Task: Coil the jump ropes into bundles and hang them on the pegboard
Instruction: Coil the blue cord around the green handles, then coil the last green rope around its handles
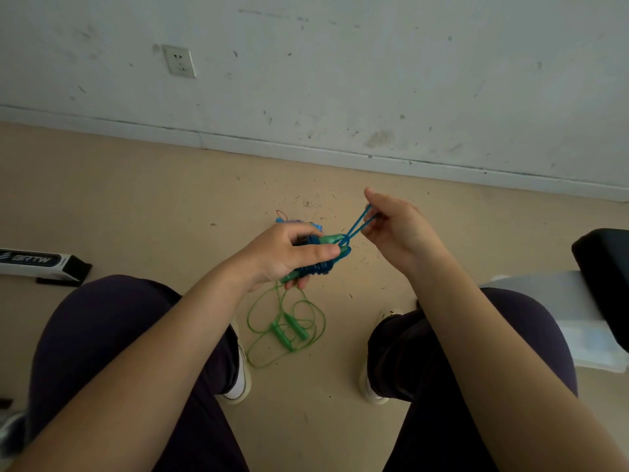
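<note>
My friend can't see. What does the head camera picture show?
A seated person's left hand grips a coiled blue jump rope while the right hand pinches its loop. A loose green jump rope lies on the floor between their feet.

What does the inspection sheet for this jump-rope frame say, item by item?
Surface: beige floor, specks of debris.
Job's things: blue jump rope bundled in hand; green jump rope loose on floor; another bundle mostly hidden.
Clutter: white box at left.
Grips: left hand holds the bundle; right hand pinches its loop.
Cables: nothing seen.
Surroundings: scuffed wall, socket; pegboard not seen.
</note>
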Demonstrator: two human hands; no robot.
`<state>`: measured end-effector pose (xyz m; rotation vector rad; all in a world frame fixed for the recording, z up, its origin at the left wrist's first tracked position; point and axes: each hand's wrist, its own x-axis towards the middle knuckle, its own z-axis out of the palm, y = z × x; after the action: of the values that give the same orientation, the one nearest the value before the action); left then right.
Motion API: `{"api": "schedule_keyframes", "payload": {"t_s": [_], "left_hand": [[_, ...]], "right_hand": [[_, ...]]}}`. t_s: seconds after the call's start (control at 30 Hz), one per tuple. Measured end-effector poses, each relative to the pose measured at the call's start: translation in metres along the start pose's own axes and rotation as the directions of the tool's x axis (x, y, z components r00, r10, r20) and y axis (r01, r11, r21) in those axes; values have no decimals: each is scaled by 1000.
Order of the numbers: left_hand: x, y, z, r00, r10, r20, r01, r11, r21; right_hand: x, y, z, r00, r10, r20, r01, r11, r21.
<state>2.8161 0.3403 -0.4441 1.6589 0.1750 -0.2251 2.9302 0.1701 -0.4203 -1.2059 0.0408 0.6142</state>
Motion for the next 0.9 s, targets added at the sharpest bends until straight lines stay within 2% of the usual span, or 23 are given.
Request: {"api": "schedule_keyframes", "payload": {"t_s": [0.13, 0.23, 0.3, 0.37, 0.47, 0.6, 0.77, 0.9], "left_hand": [[7, -7, -6, 995, -39, -96, 47, 995, 83], [14, -11, -11, 988, -32, -154, 46, 995, 92], [23, -14, -17, 984, -26, -174, 42, 995, 87], [37, -19, -28, 974, -53, -219, 72, 994, 77], [70, -42, -42, 956, -113, -269, 152, 980, 127], [125, -110, -50, 908, -223, -355, 286, 949, 134], [174, -225, -61, 819, -398, -412, 484, 866, 125], [217, -290, -82, 734, -433, -523, 553, 828, 91]], "right_hand": [[4, 9, -2, 1000, 0, 14, 1, 1000, -9], [12, 9, -2, 1000, 20, 19, -18, 996, -83], [26, 4, -2, 999, 31, 9, -28, 967, -252], [46, 2, -2, 1000, 5, 16, 3, 878, -479], [84, 13, -6, 1000, -25, 8, 24, 769, -639], [148, 67, -31, 997, -41, -71, -23, 692, -722], [217, 176, -72, 972, 125, -198, -234, 523, -819], [282, 236, -71, 966, 163, -198, -253, 463, -850]]}}
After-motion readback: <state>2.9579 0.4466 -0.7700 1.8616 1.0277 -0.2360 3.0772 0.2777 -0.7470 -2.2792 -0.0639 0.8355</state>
